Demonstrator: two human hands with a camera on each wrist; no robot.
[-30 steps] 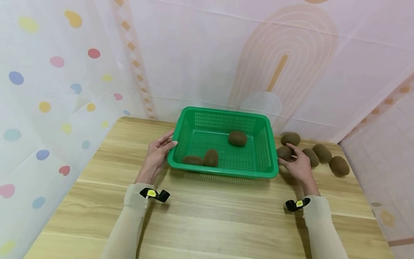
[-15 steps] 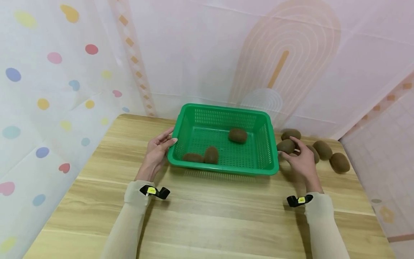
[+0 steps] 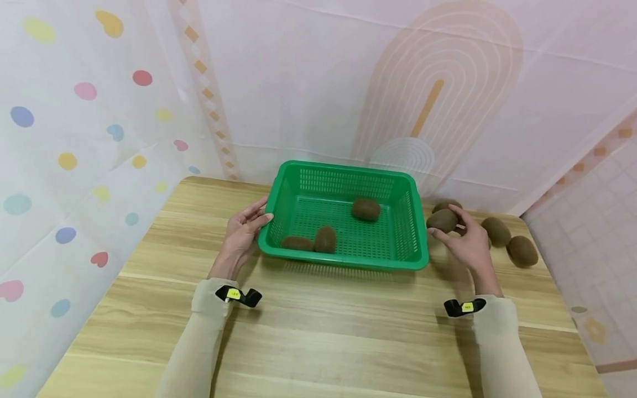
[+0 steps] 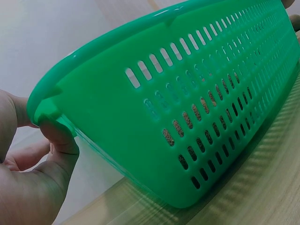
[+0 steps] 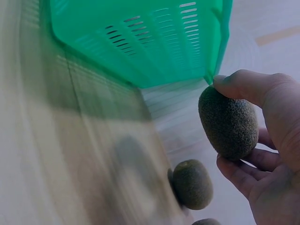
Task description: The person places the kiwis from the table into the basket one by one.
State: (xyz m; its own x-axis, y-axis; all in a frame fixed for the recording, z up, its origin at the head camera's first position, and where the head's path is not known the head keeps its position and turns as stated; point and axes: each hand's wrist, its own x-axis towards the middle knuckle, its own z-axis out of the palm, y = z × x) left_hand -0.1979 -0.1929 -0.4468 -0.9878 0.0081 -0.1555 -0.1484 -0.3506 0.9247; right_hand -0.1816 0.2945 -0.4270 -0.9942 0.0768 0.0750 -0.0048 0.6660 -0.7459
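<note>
A green slotted plastic basket (image 3: 343, 262) stands on the wooden table, with three brown kiwis inside: one kiwi (image 3: 365, 209) toward the back right, two at the front left. My left hand (image 3: 241, 235) grips the basket's left rim, thumb on the edge, as the left wrist view also shows. Just off the basket's right side, my right hand (image 3: 468, 237) pinches a kiwi (image 5: 229, 123) between thumb and fingers. In the right wrist view that kiwi is lifted clear of the table.
Several more kiwis lie on the table to the right, among them a kiwi (image 3: 522, 251) near the right edge and a kiwi (image 3: 496, 231) beside it. Another kiwi (image 3: 447, 205) is partly hidden behind the held one. A patterned cloth (image 3: 298, 83) hangs behind the table (image 3: 343, 337).
My right hand has raised a kiwi off the table and shifted slightly up and right with it. The left hand has stayed on the basket's rim.
</note>
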